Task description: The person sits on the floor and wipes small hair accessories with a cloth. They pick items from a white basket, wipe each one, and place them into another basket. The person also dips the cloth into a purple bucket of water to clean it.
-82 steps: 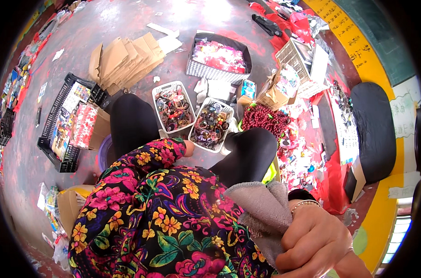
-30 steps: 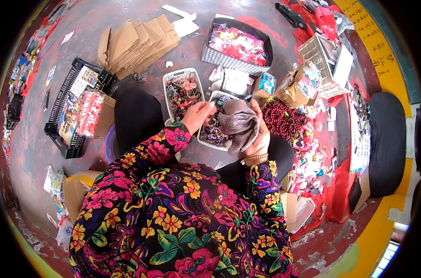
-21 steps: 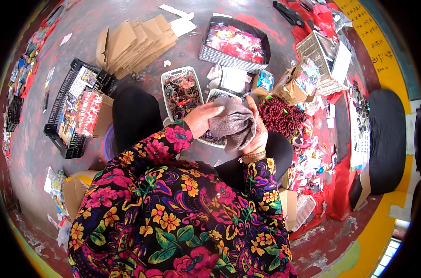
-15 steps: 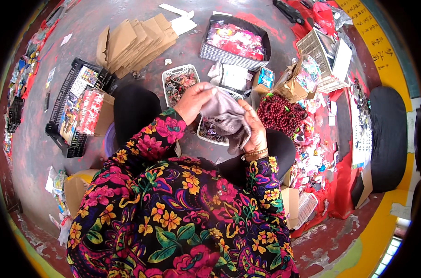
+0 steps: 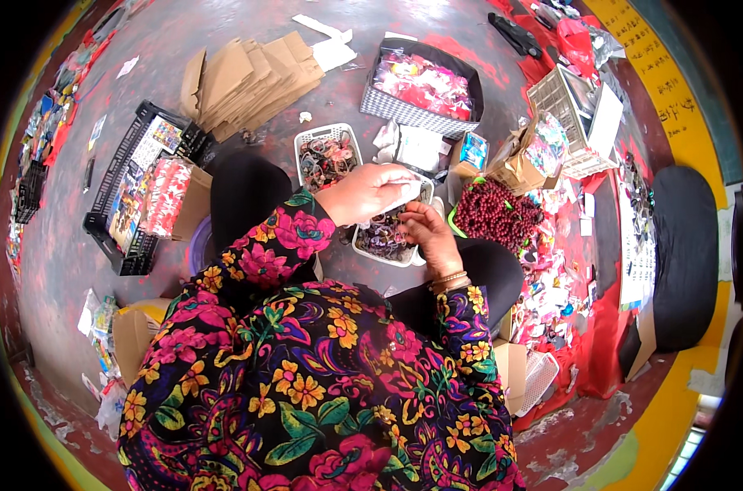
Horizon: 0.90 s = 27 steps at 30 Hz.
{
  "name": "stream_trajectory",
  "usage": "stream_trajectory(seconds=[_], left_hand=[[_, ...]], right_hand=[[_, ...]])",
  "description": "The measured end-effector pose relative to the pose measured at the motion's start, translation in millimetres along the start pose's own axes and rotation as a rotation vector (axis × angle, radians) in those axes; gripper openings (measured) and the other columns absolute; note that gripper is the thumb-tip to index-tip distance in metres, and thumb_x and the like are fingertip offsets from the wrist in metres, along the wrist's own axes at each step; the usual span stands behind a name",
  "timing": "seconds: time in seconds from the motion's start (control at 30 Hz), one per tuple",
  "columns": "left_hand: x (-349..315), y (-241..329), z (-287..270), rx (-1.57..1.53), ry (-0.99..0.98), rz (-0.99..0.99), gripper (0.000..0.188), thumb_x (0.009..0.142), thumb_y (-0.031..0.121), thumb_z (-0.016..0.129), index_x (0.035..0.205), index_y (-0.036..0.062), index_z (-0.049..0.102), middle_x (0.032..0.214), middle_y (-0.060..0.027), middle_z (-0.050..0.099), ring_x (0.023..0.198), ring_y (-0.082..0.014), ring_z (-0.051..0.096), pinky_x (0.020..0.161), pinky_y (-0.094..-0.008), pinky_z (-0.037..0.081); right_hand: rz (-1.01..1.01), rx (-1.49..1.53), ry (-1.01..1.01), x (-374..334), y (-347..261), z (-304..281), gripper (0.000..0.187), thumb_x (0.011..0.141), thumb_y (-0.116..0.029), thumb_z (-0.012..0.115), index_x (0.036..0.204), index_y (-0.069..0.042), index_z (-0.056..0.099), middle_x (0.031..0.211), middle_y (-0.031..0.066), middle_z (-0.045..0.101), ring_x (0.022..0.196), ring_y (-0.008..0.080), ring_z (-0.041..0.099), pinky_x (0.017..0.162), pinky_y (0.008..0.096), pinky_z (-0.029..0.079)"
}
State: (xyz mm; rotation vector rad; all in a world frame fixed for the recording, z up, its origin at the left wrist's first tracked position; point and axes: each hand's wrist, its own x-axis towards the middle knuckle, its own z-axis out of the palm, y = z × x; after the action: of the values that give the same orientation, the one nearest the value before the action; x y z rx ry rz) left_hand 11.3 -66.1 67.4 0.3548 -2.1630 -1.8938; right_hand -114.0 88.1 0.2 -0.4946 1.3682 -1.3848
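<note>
My left hand (image 5: 368, 195) is closed, fingers bent together around something pale and too blurred to name. Below and to its right, my right hand (image 5: 434, 239) has its thumb and fingertips pinched at the edge of a white basket (image 5: 404, 262); whether they hold anything is too small to see. Dark purplish loops, possibly hair ties, fill that basket, and my left hand partly covers its far part. Just beyond my left hand stands a second white basket (image 5: 298, 147) of tangled reddish and dark loops (image 5: 329, 162).
A patterned fabric bin (image 5: 412, 117) of pink packets stands ahead. Dark red beads (image 5: 496, 214) are piled right of my hands, near an open cardboard box (image 5: 515, 168) and a cream crate (image 5: 569, 114). Left are flattened cartons (image 5: 253, 82) and a black crate (image 5: 130, 266).
The greyish-mauve cloth stretched between my hands is no longer visible there. My left hand has moved right and closed; my right hand has lowered over the basket and pinched.
</note>
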Motion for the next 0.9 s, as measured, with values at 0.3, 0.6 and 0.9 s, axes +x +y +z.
stream_trajectory(seconds=[0.3, 0.6, 0.9], left_hand=[[-9, 10, -28, -0.186, 0.129, 0.02, 0.025, 0.091, 0.014, 0.048, 0.111, 0.0, 0.049, 0.097, -0.001, 0.054, 0.093, -0.0062, 0.047, 0.083, -0.0228, 0.039], [-94, 85, -114, -0.629, 0.553, 0.28, 0.029, 0.089, 0.014, 0.051, 0.114, -0.0002, 0.05, 0.102, -0.0046, 0.057, 0.092, -0.0105, 0.056, 0.08, -0.0237, 0.046], [-192, 12, -160, -0.145, 0.821, -0.033, 0.025, 0.089, 0.016, 0.049, 0.11, 0.0023, 0.053, 0.097, -0.0022, 0.057, 0.089, -0.0083, 0.053, 0.08, -0.023, 0.043]], right_hand=[[0.014, -0.098, 0.063, 7, 19, 12, 0.072, 0.078, 0.006, 0.052, 0.139, -0.014, 0.018, 0.091, 0.0089, 0.06, 0.07, 0.0127, 0.06, 0.057, 0.022, 0.048], [-0.103, 0.181, 0.116, -8, 2, 14, 0.036, 0.086, -0.006, 0.051, 0.121, 0.0, 0.045, 0.086, 0.0108, 0.064, 0.066, 0.0134, 0.061, 0.057, 0.0205, 0.044], [0.039, 0.11, -0.011, 6, 12, 15, 0.031, 0.089, -0.011, 0.048, 0.116, 0.002, 0.048, 0.087, 0.0106, 0.063, 0.068, 0.0151, 0.061, 0.057, 0.0225, 0.048]])
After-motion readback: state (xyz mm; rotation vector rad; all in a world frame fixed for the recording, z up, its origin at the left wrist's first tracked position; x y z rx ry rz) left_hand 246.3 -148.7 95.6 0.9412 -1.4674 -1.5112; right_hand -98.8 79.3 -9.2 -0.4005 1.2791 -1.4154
